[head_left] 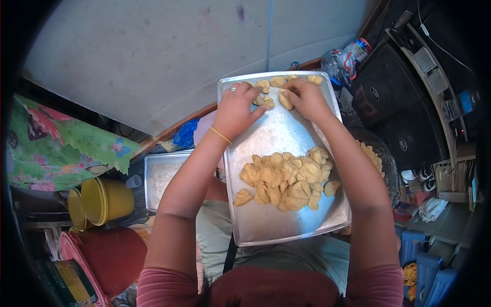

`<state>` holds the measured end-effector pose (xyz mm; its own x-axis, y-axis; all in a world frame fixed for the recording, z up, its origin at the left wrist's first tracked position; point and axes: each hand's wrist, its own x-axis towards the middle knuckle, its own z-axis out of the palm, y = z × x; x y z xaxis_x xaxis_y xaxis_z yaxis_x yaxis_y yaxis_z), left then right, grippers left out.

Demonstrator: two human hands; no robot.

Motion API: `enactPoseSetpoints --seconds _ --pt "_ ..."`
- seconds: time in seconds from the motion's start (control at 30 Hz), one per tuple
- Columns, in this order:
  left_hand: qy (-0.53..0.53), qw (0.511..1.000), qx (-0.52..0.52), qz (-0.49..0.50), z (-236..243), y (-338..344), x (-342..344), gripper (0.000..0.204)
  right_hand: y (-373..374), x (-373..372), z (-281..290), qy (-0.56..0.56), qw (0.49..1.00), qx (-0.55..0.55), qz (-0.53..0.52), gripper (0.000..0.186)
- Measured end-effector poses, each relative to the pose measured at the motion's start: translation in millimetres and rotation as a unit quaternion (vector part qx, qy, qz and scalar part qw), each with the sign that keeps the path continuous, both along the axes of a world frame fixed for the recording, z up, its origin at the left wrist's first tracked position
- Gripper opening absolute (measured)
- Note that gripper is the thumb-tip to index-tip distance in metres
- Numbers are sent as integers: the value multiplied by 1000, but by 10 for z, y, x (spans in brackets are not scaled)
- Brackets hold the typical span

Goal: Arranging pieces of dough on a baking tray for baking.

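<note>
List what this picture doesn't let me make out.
In the head view:
Bottom of the dough heap: beneath its top.
Part of the smaller tray: behind the left forearm.
Part of the dark basin: behind the right forearm.
Grip of the left hand: hidden by its own back.

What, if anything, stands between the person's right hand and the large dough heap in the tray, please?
Nothing visible does: between the right hand, with a dough piece at its fingertips, and the dough heap nearer the person, only the metal tray's floor shows.
</note>
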<state>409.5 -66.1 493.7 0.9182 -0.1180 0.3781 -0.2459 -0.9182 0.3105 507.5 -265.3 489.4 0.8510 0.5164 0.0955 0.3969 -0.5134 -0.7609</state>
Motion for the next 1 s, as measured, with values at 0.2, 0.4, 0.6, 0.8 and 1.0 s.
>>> enactPoseSetpoints --seconds 0.2,0.4,0.6,0.8,1.0 --pt "64 994 -87 7 -50 43 79 32 60 -20 -135 -191 978 -25 86 34" --pt "83 883 -463 -6 97 7 -12 34 200 -185 91 100 978 120 139 37" --pt "108 735 -669 -2 304 -56 -141 30 79 -251 294 323 895 278 133 33" --pt "132 706 -692 -75 375 -115 -215 34 124 -388 520 306 883 323 153 31" --pt "150 613 -775 -35 548 -156 -106 32 177 -276 552 -123 964 205 116 23"
